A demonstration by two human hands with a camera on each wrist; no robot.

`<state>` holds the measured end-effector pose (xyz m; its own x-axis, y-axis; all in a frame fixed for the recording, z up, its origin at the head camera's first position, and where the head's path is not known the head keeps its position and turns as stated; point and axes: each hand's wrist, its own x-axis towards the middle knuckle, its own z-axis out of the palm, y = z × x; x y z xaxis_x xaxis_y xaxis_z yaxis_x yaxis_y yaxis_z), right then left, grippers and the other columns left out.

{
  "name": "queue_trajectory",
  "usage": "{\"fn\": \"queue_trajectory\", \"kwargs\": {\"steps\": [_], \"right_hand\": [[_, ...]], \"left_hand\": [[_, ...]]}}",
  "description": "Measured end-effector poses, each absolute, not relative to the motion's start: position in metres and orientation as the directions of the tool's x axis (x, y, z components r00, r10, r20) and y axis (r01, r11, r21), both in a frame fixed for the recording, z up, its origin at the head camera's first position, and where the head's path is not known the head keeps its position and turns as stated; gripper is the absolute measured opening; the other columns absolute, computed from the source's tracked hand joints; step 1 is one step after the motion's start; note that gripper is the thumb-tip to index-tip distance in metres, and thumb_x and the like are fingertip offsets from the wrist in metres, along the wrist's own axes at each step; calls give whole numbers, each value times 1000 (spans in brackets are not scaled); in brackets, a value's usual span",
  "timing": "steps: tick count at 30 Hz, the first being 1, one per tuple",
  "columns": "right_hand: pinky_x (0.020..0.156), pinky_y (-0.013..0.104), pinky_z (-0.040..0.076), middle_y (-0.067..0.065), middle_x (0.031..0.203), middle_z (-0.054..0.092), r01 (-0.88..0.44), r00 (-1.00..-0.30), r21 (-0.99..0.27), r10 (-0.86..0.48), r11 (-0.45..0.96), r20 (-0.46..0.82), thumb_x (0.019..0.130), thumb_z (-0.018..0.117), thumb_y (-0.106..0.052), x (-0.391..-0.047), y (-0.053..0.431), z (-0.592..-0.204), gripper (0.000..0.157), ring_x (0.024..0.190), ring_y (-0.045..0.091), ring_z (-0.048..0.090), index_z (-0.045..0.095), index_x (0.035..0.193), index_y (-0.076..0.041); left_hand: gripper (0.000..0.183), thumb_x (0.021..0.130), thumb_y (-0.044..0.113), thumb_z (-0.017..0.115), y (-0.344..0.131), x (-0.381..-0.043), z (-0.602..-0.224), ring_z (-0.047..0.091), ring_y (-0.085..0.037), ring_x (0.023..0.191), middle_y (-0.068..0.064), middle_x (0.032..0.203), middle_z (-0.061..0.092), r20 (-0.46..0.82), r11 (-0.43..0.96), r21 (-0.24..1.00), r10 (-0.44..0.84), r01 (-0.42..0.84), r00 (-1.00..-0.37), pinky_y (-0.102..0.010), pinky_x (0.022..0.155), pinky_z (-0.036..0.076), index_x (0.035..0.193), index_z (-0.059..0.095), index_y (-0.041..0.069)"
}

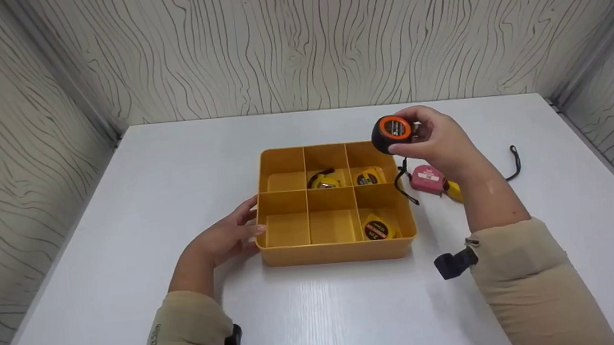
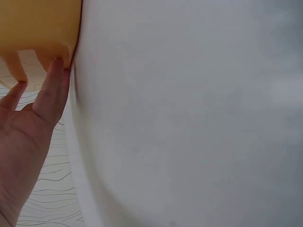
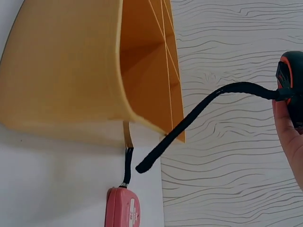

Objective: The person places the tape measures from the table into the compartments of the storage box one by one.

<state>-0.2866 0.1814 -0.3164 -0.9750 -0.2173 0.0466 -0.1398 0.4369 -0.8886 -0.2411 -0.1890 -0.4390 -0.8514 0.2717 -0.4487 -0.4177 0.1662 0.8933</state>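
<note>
My right hand (image 1: 439, 140) holds a black tape measure with an orange ring (image 1: 392, 134) above the back right corner of the yellow divided box (image 1: 337, 253). The tape measure's black wrist strap (image 3: 203, 101) dangles free. My left hand (image 1: 228, 236) rests against the box's left side; in the left wrist view its fingers (image 2: 49, 94) lie fairly straight on the wall. Inside the box, one yellow tape measure (image 1: 325, 181) sits in the back middle compartment, another yellow tape measure (image 1: 366, 177) in the back right, and a third yellow tape measure (image 1: 378, 227) in the front right.
Right of the box a pink tape measure (image 1: 427, 179) lies on the white table (image 1: 119, 213). Beside it is a yellow tape measure (image 1: 453, 191), partly hidden by my right forearm. A black strap (image 1: 516, 161) shows beyond the forearm. Patterned walls (image 1: 300, 43) enclose the table.
</note>
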Motion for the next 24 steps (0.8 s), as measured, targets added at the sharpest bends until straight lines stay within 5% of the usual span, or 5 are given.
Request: {"fn": "queue_trajectory", "kwargs": {"steps": [24], "right_hand": [[86,33,50,5,115,55,-265,-892,-918,-437,294,118,73,76,-16,-279,102,-311,53,99,21,57,50,119,-12]], "left_hand": [[83,68,32,78,-189,-241,-439,46,-18,121,4,145,30,-449,172,892,258,-417,-855,-35,92,46,136,33,45]]}}
